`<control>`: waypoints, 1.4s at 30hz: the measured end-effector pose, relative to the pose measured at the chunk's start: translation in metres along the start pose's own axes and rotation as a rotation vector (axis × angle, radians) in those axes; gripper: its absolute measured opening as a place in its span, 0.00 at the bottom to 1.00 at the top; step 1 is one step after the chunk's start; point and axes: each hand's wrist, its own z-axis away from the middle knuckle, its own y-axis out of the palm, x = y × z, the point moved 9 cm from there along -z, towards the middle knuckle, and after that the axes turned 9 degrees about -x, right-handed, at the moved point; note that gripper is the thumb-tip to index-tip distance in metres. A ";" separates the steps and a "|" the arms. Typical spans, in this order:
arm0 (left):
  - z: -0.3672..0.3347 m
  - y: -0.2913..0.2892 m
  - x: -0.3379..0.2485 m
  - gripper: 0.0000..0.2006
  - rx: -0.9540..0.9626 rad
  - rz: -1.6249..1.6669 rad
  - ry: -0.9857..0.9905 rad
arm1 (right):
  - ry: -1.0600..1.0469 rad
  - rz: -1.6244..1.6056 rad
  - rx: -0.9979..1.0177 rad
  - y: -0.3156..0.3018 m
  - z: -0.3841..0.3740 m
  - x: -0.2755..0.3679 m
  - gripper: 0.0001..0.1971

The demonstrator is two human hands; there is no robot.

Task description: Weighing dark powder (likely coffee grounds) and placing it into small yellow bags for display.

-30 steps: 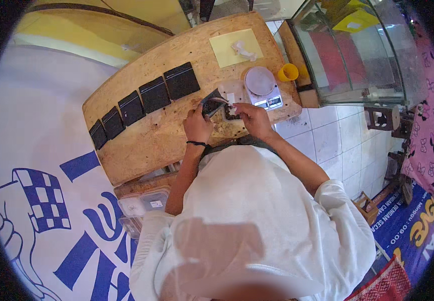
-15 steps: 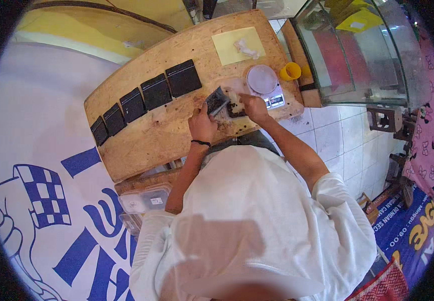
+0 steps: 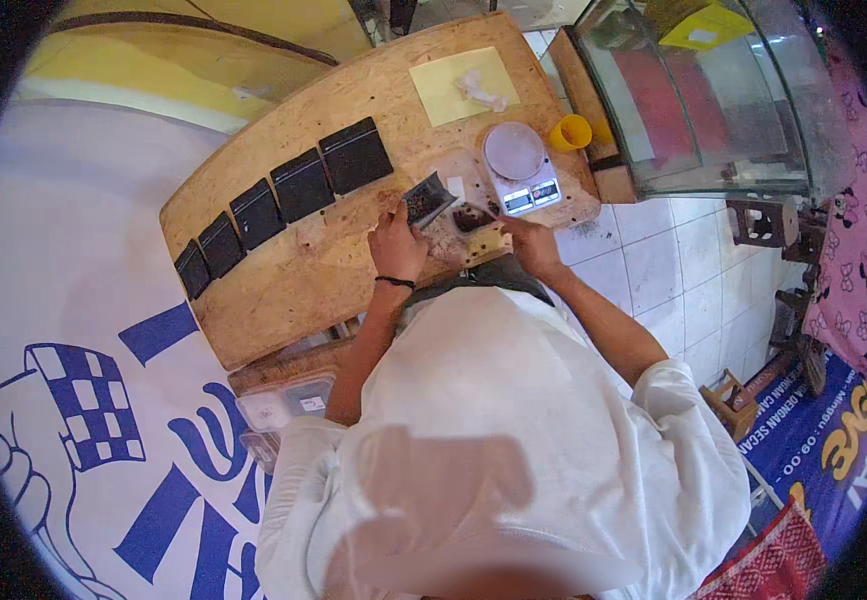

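Note:
My left hand (image 3: 399, 247), with a dark band at the wrist, grips a small black pouch (image 3: 427, 200). The pouch is tilted, its mouth toward the right, and dark bits show on it. My right hand (image 3: 530, 248) is closed on a thin pale utensil, perhaps a spoon, which reaches over a clear plastic container (image 3: 456, 163). Dark grains (image 3: 472, 217) lie in the container's near part. Just beyond my right hand stands a white kitchen scale (image 3: 515, 158) with a round pan and a lit display.
Several black pouches (image 3: 302, 186) lie in a row on the wooden table (image 3: 283, 290). A yellow sheet (image 3: 438, 85) with crumpled white tissue (image 3: 481, 90) is at the back. A yellow cup (image 3: 570, 132) stands beside the scale, near a glass case (image 3: 693, 110). Dark crumbs dot the tabletop.
My right hand has drawn back from beside the pouch, toward me and to the right, uncovering more of the container and the scale display. My left hand still holds the pouch.

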 end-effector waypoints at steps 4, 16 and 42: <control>0.000 0.004 0.003 0.25 0.023 -0.009 -0.003 | 0.078 0.053 -0.126 -0.031 -0.003 -0.013 0.10; 0.000 0.002 0.000 0.25 -0.014 -0.034 0.028 | 0.226 -0.126 -0.226 -0.005 0.014 -0.013 0.09; 0.018 0.004 0.030 0.23 0.221 0.146 -0.113 | 1.209 -1.131 -0.001 0.095 0.060 -0.071 0.05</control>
